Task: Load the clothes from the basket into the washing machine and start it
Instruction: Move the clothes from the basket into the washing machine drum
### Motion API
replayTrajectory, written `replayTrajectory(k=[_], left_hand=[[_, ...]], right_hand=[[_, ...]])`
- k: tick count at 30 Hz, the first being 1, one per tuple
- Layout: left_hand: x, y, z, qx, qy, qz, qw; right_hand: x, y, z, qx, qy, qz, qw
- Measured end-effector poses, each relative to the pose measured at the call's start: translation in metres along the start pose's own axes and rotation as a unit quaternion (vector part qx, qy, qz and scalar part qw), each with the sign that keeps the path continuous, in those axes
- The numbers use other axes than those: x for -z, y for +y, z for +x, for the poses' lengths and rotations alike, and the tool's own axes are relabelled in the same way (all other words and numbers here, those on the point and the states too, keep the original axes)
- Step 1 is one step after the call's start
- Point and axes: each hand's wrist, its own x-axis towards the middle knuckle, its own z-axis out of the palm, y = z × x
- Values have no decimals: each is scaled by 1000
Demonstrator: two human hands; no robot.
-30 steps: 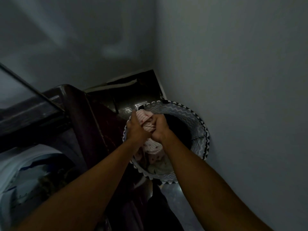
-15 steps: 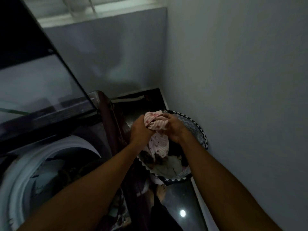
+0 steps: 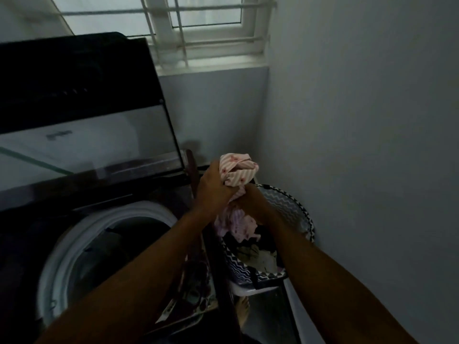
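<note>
Both my hands bunched on the pink striped garment (image 3: 237, 170), held up above the basket (image 3: 295, 207).

My left hand (image 3: 213, 189) grips the upper wad, fingers curled tight round the cloth; my right hand (image 3: 250, 199) sits just below and touching it, fingers wrapped on the same garment; loose end hangs down between my forearms toward the basket; basket has a zigzag-patterned wall, stands in the corner by the wall (image 3: 360, 145), just right of the washing machine (image 3: 104, 244); more clothes (image 3: 258, 256) inside it, dark and pale mixed, too dim to sort out; machine lid (image 3: 82, 108) is up, drum opening exposed, something dark inside, cannot tell what; window (image 3: 206, 28) with bars above.
</note>
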Motion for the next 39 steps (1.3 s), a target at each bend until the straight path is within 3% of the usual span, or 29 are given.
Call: replayTrajectory(k=[7, 11, 14, 16, 18, 21, 23, 26, 28, 30, 32, 34, 37, 39], left_hand=[[60, 2, -27, -169, 111, 155, 967], [89, -10, -46, -196, 139, 240, 941], [105, -32, -59, -207, 126, 237, 941], [118, -49, -66, -206, 74, 248, 944], [130, -59, -78, -152, 24, 277, 949], [144, -69, -92, -61, 34, 255, 965], [152, -76, -98, -9, 42, 235, 971], [158, -90, -110, 23, 67, 264, 962], [159, -100, -116, 42, 83, 254, 963], [158, -107, -118, 77, 76, 244, 964], [155, -113, -116, 95, 52, 228, 968], [150, -115, -113, 107, 24, 201, 973], [143, -114, -105, 100, -9, 195, 976], [137, -114, -101, 93, -17, 182, 979]], right_hand=[[-28, -62, -19, 83, 10, 61, 995], [-47, -87, -25, 95, -10, 90, 991], [-70, -109, -30, 79, -47, 126, 988], [-86, -118, -33, 48, -87, 119, 988], [-101, -120, -39, 40, -174, 115, 977], [-121, -111, -44, -29, -229, 114, 966], [-129, -103, -38, -2, -189, 85, 978], [-114, -96, -28, 56, 21, -12, 998], [-94, -88, -17, 61, 121, -137, 981], [-80, -79, -12, -41, 91, -187, 977], [-77, -70, -11, -126, -11, -128, 984], [-85, -68, -15, -127, -73, -152, 978], [-103, -72, -15, -73, -10, -269, 960], [-114, -89, -20, -46, 72, -260, 962]])
